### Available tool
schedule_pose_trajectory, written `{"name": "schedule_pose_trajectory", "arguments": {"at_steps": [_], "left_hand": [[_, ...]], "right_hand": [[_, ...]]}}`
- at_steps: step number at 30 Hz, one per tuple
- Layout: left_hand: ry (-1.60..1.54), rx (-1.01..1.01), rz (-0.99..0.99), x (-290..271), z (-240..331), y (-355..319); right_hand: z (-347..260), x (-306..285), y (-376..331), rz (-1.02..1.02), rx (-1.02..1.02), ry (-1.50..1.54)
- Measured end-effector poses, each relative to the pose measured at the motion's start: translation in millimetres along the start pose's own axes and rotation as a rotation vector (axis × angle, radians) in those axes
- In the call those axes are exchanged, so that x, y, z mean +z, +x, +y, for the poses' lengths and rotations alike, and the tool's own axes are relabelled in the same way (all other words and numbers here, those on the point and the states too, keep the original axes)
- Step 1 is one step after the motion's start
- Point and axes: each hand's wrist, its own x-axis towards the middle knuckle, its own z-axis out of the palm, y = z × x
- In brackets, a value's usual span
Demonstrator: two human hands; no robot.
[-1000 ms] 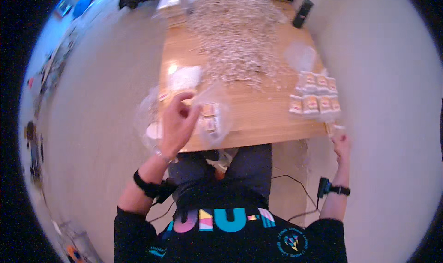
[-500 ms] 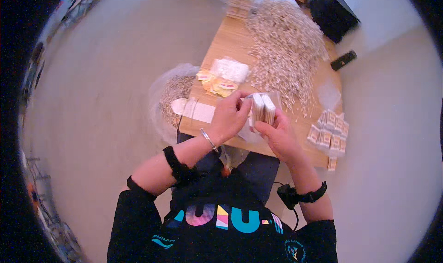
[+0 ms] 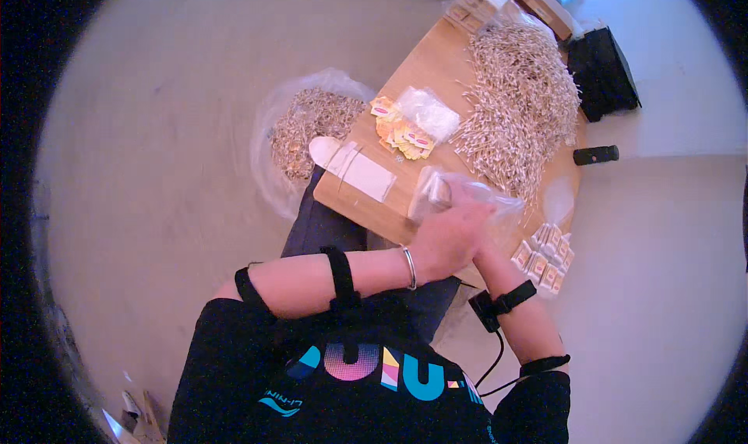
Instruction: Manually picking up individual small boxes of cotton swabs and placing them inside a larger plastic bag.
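My left hand (image 3: pixel 442 243) crosses in front of my right hand (image 3: pixel 479 218) above the table's near edge. Both are at a clear plastic bag (image 3: pixel 499 202), which spreads out past the fingers on either side. A pale bundle (image 3: pixel 439 197) shows through the bag's left part. My right hand appears closed on the bag, though the left partly covers it. The left fingers are blurred and hidden, so their grip cannot be made out.
Cotton swabs (image 3: pixel 522 93) lie heaped on the wooden table (image 3: pixel 421 58). Yellow cards (image 3: pixel 401 132), clear plastic bags (image 3: pixel 428 113) and a white card strip (image 3: pixel 362 175) lie left. Small packs (image 3: pixel 545 261) sit right. A bag of swabs (image 3: pixel 312 128) stands beside the table.
My left hand has moved right, across my right hand. The stacked packs held in view earlier are now mostly hidden by hands and plastic. The whole view has turned and shifted.
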Motion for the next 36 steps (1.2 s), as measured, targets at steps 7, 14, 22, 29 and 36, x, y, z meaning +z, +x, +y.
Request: {"name": "schedule_pose_trajectory", "arguments": {"at_steps": [7, 14, 22, 29, 36], "left_hand": [[-0.073, -0.024, -0.153, 2.4, 1.9, -15.8], [-0.144, -0.017, -0.149, -5.0, -3.7, -20.0], [-0.171, -0.004, -0.133, -5.5, -6.5, -19.9], [-0.176, -0.067, -0.086, -8.4, -3.9, -10.0], [-0.197, 0.006, 0.001, -4.5, -1.0, -7.0]], "right_hand": [[34.7, 23.5, -0.9, 0.184, -0.337, -0.217], [15.1, 5.8, -1.6, 0.007, -0.211, -0.443], [1.1, 4.2, 2.8, -0.015, -0.138, -0.479], [20.3, -2.8, -21.3, 0.041, -0.299, -0.155], [46.1, 12.5, -1.7, -0.167, -0.109, -0.033]]}}
